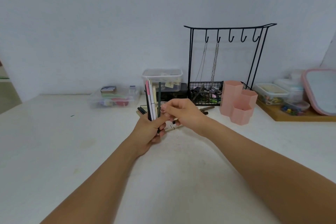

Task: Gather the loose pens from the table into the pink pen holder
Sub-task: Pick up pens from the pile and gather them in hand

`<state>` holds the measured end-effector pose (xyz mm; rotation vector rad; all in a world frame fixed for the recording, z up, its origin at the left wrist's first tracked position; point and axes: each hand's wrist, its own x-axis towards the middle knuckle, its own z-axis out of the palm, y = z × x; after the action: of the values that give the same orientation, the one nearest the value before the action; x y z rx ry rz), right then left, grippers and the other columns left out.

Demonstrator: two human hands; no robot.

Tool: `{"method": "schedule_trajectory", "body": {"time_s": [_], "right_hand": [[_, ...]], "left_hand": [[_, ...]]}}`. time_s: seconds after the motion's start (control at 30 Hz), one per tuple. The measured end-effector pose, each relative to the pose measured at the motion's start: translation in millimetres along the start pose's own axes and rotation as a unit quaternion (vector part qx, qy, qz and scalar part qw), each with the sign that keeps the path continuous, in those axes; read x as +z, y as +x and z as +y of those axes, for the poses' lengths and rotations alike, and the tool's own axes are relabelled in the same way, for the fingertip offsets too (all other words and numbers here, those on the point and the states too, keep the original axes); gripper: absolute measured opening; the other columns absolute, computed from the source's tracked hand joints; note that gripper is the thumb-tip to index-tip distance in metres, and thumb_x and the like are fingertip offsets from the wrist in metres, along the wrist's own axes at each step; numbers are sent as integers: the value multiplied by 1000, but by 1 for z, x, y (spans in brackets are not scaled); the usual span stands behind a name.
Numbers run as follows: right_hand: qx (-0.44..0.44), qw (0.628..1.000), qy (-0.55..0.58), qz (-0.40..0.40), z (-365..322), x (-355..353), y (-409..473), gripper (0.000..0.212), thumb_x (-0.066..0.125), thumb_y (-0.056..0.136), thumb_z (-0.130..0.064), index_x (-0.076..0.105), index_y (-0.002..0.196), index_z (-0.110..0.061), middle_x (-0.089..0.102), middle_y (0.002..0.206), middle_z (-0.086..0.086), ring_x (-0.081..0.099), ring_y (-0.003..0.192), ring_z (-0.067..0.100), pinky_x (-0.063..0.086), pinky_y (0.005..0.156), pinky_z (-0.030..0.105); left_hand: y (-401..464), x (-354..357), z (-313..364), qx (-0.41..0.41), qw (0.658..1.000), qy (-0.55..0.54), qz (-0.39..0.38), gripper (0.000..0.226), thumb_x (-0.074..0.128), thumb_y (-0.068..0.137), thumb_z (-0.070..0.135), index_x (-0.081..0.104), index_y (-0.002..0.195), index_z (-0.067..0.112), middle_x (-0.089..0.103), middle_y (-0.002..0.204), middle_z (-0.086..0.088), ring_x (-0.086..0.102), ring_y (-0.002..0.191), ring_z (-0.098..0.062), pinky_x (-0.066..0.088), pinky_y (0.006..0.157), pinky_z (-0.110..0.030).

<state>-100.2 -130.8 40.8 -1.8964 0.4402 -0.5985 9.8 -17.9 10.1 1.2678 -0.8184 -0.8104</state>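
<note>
My left hand [151,132] grips an upright bundle of several pens [152,100], black, pink, white and cream, above the middle of the white table [54,142]. My right hand [179,112] pinches a dark green pen [159,103] that stands against the bundle. More loose pens lie on the table: a cream one [172,127] under my hands, black ones [141,110] to the left, brown ones [206,109] behind my right hand. The pink pen holder [238,102], with three hexagonal cups, stands to the right and looks empty.
A black wire rack [225,60] with hooks, chains and a basket stands behind the holder. Clear plastic boxes [113,97] sit at the back by the wall. A wooden tray [294,114] with small containers and a pink-rimmed mirror [320,91] lies at the right.
</note>
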Motion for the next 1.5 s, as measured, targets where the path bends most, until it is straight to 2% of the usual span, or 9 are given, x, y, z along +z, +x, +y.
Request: {"method": "schedule_trajectory", "body": {"time_s": [0.1, 0.23, 0.47, 0.63, 0.8, 1.13, 1.3, 1.4, 1.5], "right_hand": [[-80, 969, -232, 36, 13, -18, 5, 13, 67, 94, -21, 73, 87, -12, 65, 75, -11, 56, 61, -10, 41, 63, 14], [-60, 914, -394, -69, 15, -41, 5, 10, 76, 86, -16, 76, 95, -18, 65, 80, -9, 52, 62, -3, 38, 61, 14], [-59, 879, -462, -105, 19, -38, 8, 17, 71, 89, -21, 74, 106, -22, 66, 88, -1, 59, 79, 18, 48, 71, 31], [-23, 869, -478, -125, 15, -39, 8, 7, 70, 91, -19, 63, 90, -19, 51, 73, -13, 48, 65, 9, 33, 56, 20], [1, 870, -475, -129, 15, -40, 8, 9, 70, 92, -23, 61, 92, -20, 59, 88, -6, 53, 77, 13, 36, 58, 19], [5, 895, -431, -112, 22, -40, 11, 13, 76, 86, -18, 64, 88, -23, 68, 94, 4, 61, 80, 20, 45, 64, 22], [-44, 928, -368, -27, 0, -46, 10, 9, 78, 85, -18, 70, 88, -18, 63, 78, -8, 54, 64, 2, 40, 60, 15], [-43, 980, -186, 52, -32, -50, 5, 9, 73, 89, -16, 72, 97, -11, 68, 78, 0, 60, 60, 7, 48, 56, 17], [-11, 998, 54, 33, -53, -37, -3, 15, 70, 90, -4, 68, 104, 1, 72, 81, 12, 66, 64, 14, 55, 59, 20]], "left_hand": [[3, -1, 0, 4, 999, -11, 44, 23, 68, 96, 30, 52, 87, 16, 48, 60, 0, 45, 47, -12, 28, 36, -19], [3, -2, -1, 7, 996, -22, 85, 19, 65, 98, 28, 52, 94, 16, 48, 56, 3, 43, 46, -11, 28, 35, -20], [5, -2, 1, -14, 994, -28, 106, 37, 67, 94, 42, 44, 75, 21, 32, 53, 6, 26, 46, -11, 25, 39, -21], [7, -4, -1, -27, 994, -27, 102, 42, 67, 94, 42, 37, 73, 22, 30, 52, 6, 24, 47, -12, 24, 38, -21], [5, -3, 0, -37, 996, 0, 82, 40, 67, 94, 44, 43, 75, 19, 41, 53, 2, 36, 42, -12, 22, 38, -20], [3, -2, 3, -34, 998, -8, 52, 47, 69, 91, 43, 33, 70, 23, 27, 51, 6, 21, 45, -11, 18, 37, -20], [0, -2, 6, -34, 999, -23, 34, 46, 70, 84, 51, 37, 72, 23, 29, 53, 6, 26, 44, -9, 19, 35, -19], [-2, -2, 7, -42, 999, -27, 8, 48, 72, 75, 57, 38, 72, 23, 33, 54, 5, 29, 43, -7, 18, 35, -18], [-2, -1, 7, -62, 997, -49, -22, 50, 69, 71, 63, 41, 73, 21, 34, 57, 5, 29, 43, -6, 17, 34, -17]]}}
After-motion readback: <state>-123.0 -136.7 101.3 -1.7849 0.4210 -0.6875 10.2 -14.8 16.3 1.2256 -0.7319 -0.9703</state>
